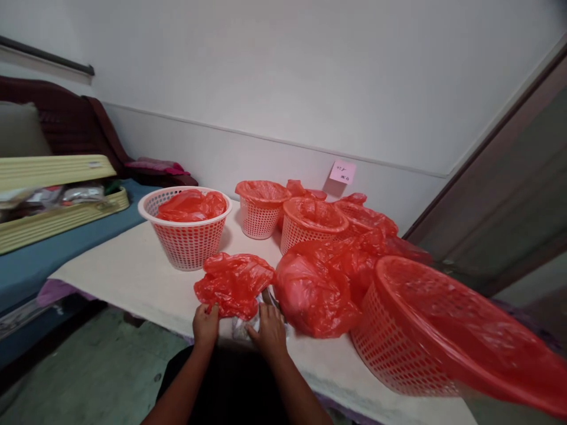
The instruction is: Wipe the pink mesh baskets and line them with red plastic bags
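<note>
I see my left hand (206, 324) in the lower middle of the frame, its fingers pinched on the edge of a crinkly red bag (237, 283). That bag lies on the white table cover (128, 265), just above the hands and a bit left of the middle. My right hand (271, 330) is beside it, palm down by a small whitish bundle (241, 329) — I can't tell if its fingers grip the bundle or just rest there.

Right next to that hand sits a big puffy red bag (316, 289). A large red basket (398, 330) fills the lower right, with red plastic over its rim. Left of the middle stands a white-rimmed basket (188, 245) with red plastic inside. Near the center are a small basket (261, 221) and another basket (296, 233) — both lined with red plastic. Farther out, a pink note (342, 172) is on the wall, and a yellow box (66, 221) sits at the left edge.
</note>
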The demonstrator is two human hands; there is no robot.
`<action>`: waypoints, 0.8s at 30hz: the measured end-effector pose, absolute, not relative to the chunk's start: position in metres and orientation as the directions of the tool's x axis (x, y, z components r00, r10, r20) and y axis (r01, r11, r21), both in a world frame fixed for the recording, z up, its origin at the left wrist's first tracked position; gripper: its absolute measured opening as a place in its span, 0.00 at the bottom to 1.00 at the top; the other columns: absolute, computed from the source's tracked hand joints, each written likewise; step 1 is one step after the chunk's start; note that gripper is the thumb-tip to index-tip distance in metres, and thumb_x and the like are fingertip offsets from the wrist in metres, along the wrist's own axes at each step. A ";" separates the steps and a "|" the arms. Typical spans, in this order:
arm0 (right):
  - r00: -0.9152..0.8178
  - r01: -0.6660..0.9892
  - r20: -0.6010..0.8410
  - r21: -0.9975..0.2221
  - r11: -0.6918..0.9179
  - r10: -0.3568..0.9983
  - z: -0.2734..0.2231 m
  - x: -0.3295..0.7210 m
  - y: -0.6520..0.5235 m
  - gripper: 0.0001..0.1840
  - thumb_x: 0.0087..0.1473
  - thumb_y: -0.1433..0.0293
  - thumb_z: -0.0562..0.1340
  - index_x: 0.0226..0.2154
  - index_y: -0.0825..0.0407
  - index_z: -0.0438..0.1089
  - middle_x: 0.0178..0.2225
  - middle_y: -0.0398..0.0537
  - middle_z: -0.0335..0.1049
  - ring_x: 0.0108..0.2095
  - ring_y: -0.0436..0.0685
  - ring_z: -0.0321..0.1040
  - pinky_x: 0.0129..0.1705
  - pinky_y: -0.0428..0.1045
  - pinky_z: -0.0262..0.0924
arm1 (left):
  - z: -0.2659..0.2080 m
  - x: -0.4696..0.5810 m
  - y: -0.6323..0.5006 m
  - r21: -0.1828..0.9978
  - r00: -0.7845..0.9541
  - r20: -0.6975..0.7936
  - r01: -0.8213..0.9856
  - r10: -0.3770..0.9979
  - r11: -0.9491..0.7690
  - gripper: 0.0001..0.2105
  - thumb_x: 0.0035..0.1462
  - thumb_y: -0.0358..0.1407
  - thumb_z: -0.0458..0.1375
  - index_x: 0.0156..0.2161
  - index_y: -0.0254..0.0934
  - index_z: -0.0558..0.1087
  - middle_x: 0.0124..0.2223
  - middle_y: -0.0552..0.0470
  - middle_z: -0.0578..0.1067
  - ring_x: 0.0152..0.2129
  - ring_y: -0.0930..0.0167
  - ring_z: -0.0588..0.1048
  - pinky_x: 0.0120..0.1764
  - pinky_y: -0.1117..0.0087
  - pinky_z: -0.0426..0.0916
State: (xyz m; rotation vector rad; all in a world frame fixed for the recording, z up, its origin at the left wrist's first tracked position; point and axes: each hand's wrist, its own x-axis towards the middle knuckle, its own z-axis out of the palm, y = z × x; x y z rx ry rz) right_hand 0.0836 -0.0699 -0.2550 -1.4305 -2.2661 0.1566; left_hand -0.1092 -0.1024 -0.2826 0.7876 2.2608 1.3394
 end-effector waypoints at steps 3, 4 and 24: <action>-0.340 0.876 0.243 -0.270 0.400 0.909 -0.251 0.076 -0.071 0.12 0.50 0.70 0.61 0.40 0.53 0.70 0.39 0.56 0.72 0.44 0.65 0.69 0.47 0.56 0.60 | -0.284 -0.113 -0.104 0.880 -0.794 -0.007 0.284 0.608 0.381 0.11 0.60 0.41 0.57 0.34 0.33 0.71 0.34 0.53 0.73 0.30 0.72 0.72 0.36 0.65 0.70; -0.329 0.884 0.233 -0.264 0.385 0.915 -0.250 0.075 -0.072 0.10 0.50 0.73 0.60 0.38 0.53 0.70 0.38 0.55 0.73 0.42 0.63 0.70 0.46 0.53 0.60 | -0.284 -0.115 -0.105 0.880 -0.804 0.013 0.292 0.594 0.376 0.10 0.59 0.41 0.58 0.35 0.33 0.71 0.35 0.53 0.73 0.31 0.72 0.72 0.37 0.64 0.70; -0.445 0.727 0.617 -0.174 0.664 0.649 -0.262 0.085 -0.099 0.22 0.55 0.73 0.56 0.53 0.51 0.65 0.48 0.56 0.72 0.48 0.63 0.70 0.48 0.59 0.64 | -0.271 -0.082 -0.106 0.806 -0.208 0.255 0.586 0.945 -0.088 0.17 0.46 0.26 0.52 0.41 0.41 0.75 0.44 0.49 0.78 0.43 0.66 0.74 0.49 0.63 0.68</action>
